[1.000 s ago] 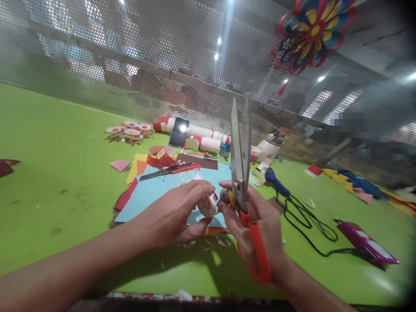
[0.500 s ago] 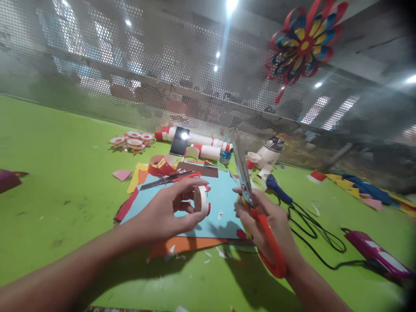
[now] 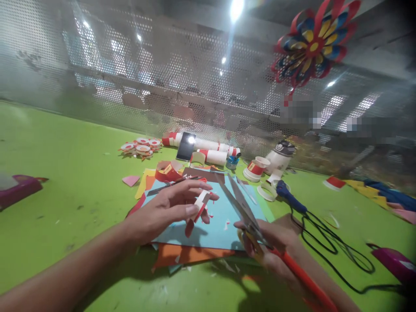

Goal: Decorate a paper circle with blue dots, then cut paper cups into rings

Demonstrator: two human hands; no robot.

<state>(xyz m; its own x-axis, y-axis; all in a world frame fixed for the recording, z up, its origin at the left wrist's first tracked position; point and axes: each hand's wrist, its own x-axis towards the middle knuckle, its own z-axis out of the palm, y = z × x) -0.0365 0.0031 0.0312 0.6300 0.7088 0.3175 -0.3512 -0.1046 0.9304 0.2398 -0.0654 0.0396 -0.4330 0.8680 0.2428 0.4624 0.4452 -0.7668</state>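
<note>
Between the thumb and fingers of my left hand (image 3: 152, 216) is a small white paper piece with red edges (image 3: 202, 203), curved like a slice of a paper cup. It is tilted above the light blue paper (image 3: 182, 236). My right hand (image 3: 276, 247) grips a pair of scissors (image 3: 248, 216) with an orange-red handle. Their blades point up and away from me, spread apart, to the right of the paper piece and not touching it. Small red and white scraps (image 3: 226, 225) lie on the blue sheet below.
Behind the blue sheet lie a red paper band (image 3: 169, 173), a phone (image 3: 186, 146), white-and-red tubes (image 3: 212, 157) and a blue jar (image 3: 232, 161). Right are a paper cup (image 3: 255, 170), a glue gun (image 3: 290, 197) with a black cord and a purple object (image 3: 393, 262). Green table (image 3: 81, 160) underneath.
My left hand has turned the paper piece, so its outer side now tilts toward me. The scissors have swung down to the left, and their blades have parted. The view has shifted slightly.
</note>
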